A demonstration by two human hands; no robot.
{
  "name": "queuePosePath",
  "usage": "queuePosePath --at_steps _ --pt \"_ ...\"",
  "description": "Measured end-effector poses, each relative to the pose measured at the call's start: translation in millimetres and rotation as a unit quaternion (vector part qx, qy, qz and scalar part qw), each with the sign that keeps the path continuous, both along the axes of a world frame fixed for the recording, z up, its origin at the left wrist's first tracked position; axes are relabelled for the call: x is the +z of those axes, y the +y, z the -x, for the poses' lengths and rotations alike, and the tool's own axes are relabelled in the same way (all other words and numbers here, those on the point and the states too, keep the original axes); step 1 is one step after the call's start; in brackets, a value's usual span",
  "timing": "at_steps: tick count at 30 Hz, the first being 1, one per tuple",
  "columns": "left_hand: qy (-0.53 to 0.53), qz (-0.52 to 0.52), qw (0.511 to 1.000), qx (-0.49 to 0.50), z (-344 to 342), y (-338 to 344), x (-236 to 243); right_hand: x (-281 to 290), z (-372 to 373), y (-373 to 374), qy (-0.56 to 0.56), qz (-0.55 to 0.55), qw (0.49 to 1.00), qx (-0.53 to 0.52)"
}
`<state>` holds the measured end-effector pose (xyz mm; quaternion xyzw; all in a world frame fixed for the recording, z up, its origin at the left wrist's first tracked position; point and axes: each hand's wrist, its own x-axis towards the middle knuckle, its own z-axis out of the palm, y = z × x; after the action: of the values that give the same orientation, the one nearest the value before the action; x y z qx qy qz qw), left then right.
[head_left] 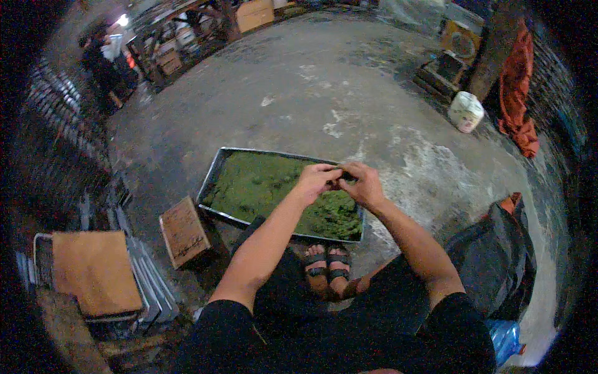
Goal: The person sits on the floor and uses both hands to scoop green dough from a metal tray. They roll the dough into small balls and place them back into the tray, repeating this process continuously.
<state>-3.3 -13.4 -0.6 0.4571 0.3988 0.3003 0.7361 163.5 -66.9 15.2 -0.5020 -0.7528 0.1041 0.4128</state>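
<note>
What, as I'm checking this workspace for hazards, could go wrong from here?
The left hand and right hand meet near the far right corner of the metal tray, so anything dropped might miss the green material and land on the concrete floor. The sandals sit close to the tray's near side, so bare toes could scrape its edge or nudge it.

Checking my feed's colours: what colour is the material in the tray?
The material is green, best seen in the head view.
</note>
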Motion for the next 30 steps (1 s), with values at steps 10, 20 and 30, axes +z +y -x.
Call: queuePosePath --at_steps 10,20,30 --pt "-0.037 0.031 0.999 0.026 -9 -5 7 -8 -13 6 0.197 0.165 0.966 -0.025" --pt "-0.128 0.125 0.983 0.051 2 -2 15 -7 -36 14 0.634 0.405 0.658 -0.028" --pt "-0.044 0.104 0.989 0.096 8 6 2 3 -25 13 0.501 0.354 0.783 -0.102"
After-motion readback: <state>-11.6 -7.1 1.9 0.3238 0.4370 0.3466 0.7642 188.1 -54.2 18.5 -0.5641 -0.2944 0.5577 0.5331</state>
